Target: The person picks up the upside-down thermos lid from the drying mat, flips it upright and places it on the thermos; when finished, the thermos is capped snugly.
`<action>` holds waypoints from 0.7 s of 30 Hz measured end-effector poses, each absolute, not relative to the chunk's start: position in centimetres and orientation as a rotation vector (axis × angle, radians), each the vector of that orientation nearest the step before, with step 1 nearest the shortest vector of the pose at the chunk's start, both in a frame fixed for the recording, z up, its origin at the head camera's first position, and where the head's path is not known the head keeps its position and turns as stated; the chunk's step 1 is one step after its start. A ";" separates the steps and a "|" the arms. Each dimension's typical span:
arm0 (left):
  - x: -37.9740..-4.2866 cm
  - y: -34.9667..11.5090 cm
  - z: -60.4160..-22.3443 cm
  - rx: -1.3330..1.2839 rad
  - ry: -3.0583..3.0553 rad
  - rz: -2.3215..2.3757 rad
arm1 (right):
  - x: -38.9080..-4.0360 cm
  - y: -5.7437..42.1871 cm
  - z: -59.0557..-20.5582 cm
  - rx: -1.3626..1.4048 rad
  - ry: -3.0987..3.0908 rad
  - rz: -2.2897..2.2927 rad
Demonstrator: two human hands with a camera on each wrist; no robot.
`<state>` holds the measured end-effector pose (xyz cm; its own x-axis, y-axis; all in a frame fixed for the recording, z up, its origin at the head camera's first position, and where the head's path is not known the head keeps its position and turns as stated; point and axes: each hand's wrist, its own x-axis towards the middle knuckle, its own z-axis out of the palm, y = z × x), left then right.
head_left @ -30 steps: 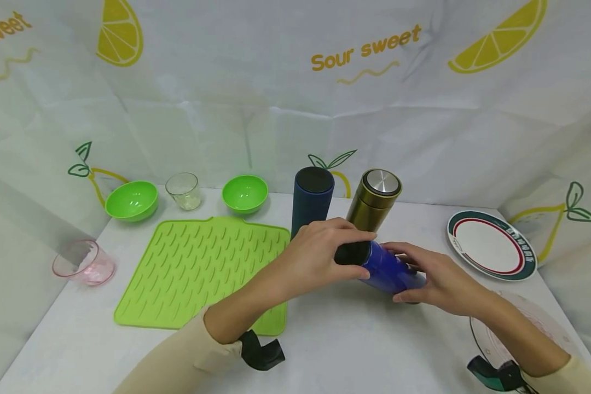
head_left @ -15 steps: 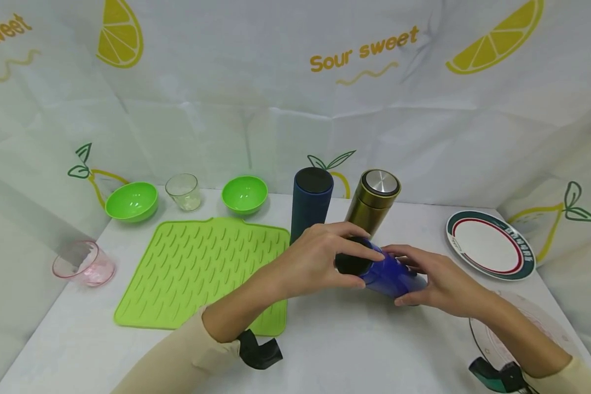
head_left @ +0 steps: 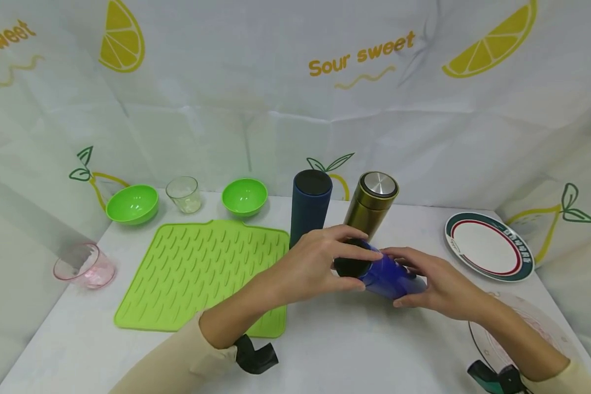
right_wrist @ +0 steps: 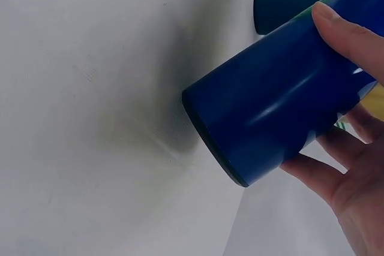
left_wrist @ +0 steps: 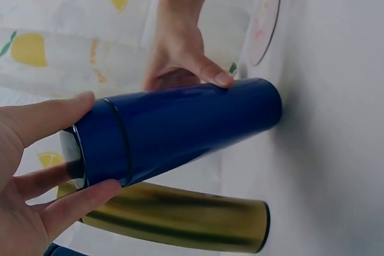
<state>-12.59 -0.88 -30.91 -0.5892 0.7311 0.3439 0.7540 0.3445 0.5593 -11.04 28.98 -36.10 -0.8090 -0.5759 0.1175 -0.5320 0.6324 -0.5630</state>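
Both hands hold a glossy blue thermos (head_left: 391, 276), tilted with its dark-topped lid end toward the left. My left hand (head_left: 310, 265) grips the lid end, thumb on one side and fingers on the other, as the left wrist view shows. Around the lower body curl the fingers and thumb of my right hand (head_left: 440, 282). In the right wrist view the base of the thermos (right_wrist: 258, 106) appears raised off the white table. Behind the hands stand a dark blue thermos (head_left: 309, 210) and a gold thermos (head_left: 369, 210) with a silver-topped lid.
A green drying mat (head_left: 202, 279) lies at left. Behind it are two green bowls, one left (head_left: 132, 204) and one right (head_left: 244, 197), with a clear glass (head_left: 184, 195) between. A pink glass (head_left: 91, 268) stands far left. At right are a green-rimmed plate (head_left: 490, 246) and a pinkish plate (head_left: 537, 323).
My left hand has shifted its fingers slightly along the lid end of the blue thermos. The thermos and my right hand stay nearly in place; the head view tips up a little.
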 end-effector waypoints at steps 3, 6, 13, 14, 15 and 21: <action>-12.4 -1.0 -31.1 -1.341 -2.572 -1.148 | -11.0 29.2 -36.2 -0.913 2.745 -0.966; -12.3 -1.6 -31.2 -1.237 -2.585 -1.254 | -10.9 29.7 -36.4 -0.851 2.740 -1.015; -11.9 -4.1 -32.2 -1.109 -2.593 -1.320 | -11.2 31.3 -37.0 -0.642 2.777 -1.138; -11.8 -4.4 -32.4 -1.113 -2.597 -1.311 | -11.4 31.6 -37.1 -0.616 2.770 -1.174; -11.7 -4.7 -32.8 -1.118 -2.605 -1.294 | -11.6 31.8 -37.3 -0.592 2.765 -1.208; -11.3 -6.3 -34.7 -1.115 -2.663 -1.218 | -13.7 33.1 -37.8 -0.515 2.712 -1.405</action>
<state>-11.33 -6.27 -34.72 -0.7466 0.6019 0.2834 0.6081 0.4446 0.6577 -13.68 33.08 -37.81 -0.9437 -0.3110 0.1122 -0.2711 0.5333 -0.8013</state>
